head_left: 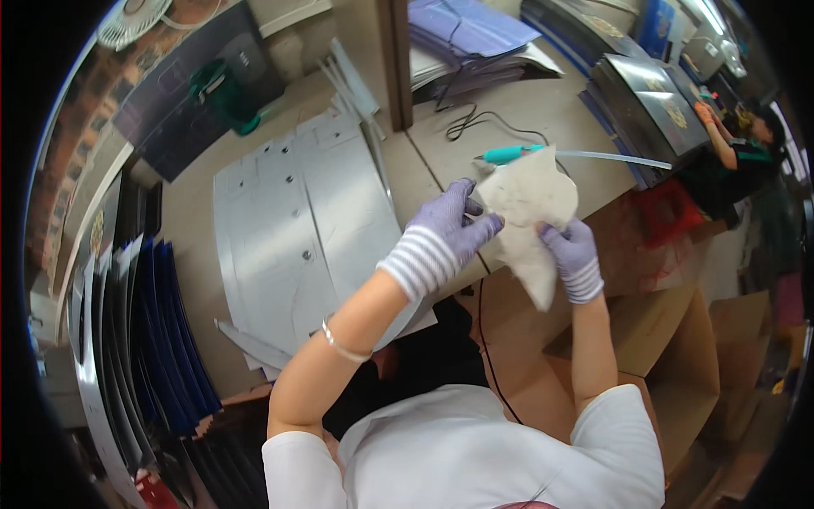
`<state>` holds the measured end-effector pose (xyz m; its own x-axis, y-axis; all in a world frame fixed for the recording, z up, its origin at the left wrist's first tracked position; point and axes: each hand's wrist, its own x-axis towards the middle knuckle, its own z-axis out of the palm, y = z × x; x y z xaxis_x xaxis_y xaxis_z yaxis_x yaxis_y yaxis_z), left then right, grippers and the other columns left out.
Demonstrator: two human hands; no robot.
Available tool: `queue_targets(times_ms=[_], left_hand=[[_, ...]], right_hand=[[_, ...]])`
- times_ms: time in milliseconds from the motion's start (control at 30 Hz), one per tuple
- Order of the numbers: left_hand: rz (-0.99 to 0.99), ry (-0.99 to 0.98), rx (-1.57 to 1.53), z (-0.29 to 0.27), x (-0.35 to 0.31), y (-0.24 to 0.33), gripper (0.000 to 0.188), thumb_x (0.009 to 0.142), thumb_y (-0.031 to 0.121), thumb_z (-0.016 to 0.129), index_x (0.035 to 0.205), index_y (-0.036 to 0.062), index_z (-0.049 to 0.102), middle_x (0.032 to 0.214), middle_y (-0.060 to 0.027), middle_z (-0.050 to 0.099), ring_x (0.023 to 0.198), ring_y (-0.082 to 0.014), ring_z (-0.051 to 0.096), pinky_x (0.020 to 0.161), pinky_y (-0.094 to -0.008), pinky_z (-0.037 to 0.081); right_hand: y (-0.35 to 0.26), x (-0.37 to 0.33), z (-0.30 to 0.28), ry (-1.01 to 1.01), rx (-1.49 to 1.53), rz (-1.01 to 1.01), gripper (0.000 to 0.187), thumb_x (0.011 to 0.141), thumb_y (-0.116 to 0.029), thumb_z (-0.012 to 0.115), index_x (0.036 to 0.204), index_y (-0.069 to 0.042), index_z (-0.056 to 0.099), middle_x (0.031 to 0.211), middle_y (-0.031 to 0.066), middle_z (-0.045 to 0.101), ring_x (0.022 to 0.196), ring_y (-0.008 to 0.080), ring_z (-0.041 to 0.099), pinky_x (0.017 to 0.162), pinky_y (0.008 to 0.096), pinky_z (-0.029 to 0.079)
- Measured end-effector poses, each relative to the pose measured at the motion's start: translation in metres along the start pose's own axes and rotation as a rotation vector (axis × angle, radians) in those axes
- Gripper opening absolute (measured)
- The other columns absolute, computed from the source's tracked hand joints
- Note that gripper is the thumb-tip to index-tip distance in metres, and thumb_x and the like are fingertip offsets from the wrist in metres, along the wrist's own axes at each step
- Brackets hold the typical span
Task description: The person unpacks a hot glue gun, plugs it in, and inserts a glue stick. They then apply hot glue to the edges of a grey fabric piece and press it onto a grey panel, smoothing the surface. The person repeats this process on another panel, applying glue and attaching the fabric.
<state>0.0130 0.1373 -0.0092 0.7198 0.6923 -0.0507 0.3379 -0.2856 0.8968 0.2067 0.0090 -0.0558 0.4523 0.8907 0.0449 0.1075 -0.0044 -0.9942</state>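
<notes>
An off-white, limp cloth (530,204) hangs over the right part of the table edge, its lower end tapering to a point. My right hand (572,250), in a purple glove with a striped cuff, pinches its right side between thumb and fingers. At the cloth's left edge is my left hand (454,222), gloved alike, with thumb and fingers apart and the thumb tip touching or close to the cloth. Just beyond the cloth lies a teal-bodied tool (511,153) with a pale translucent stick (615,158) beside it. Left of my hands, large grey panels (297,212) with several small round metal pieces lie flat.
Dark blue and black folders (161,331) stand in a row at left. A dark board with a green container (225,97) is behind. Purple sheets (475,25) are stacked at the back. Black covers (649,110) sit at right, near another person (746,140). Cardboard boxes (670,365) stand below right.
</notes>
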Motion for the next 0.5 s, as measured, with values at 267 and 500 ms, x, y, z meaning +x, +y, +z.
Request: queue_targets(times_ms=[267,500], left_hand=[[0.433,0.246,0.178,-0.021,-0.091,0.027,0.031,0.079,0.003,0.062,0.110,0.0017,0.058,0.109,-0.0146,0.060,0.101,-0.0276,0.059,0.090,-0.0324,0.045],[0.461,0.002,0.377,-0.050,-0.089,-0.004,0.022,0.077,-0.001,0.057,0.098,-0.0009,0.060,0.106,-0.0172,0.060,0.095,-0.0338,0.059,0.085,-0.0376,0.048]], right_hand=[[-0.024,0.053,-0.005,-0.464,-0.772,-0.007,0.029,0.079,-0.025,0.066,0.099,-0.005,0.065,0.074,0.0090,0.061,0.070,0.0133,0.058,0.063,0.0282,0.046],[-0.040,0.072,-0.046,-0.012,-0.982,0.049,0.032,0.081,-0.038,0.062,0.086,-0.007,0.066,0.074,0.0108,0.066,0.069,0.0263,0.063,0.067,0.0345,0.049]])
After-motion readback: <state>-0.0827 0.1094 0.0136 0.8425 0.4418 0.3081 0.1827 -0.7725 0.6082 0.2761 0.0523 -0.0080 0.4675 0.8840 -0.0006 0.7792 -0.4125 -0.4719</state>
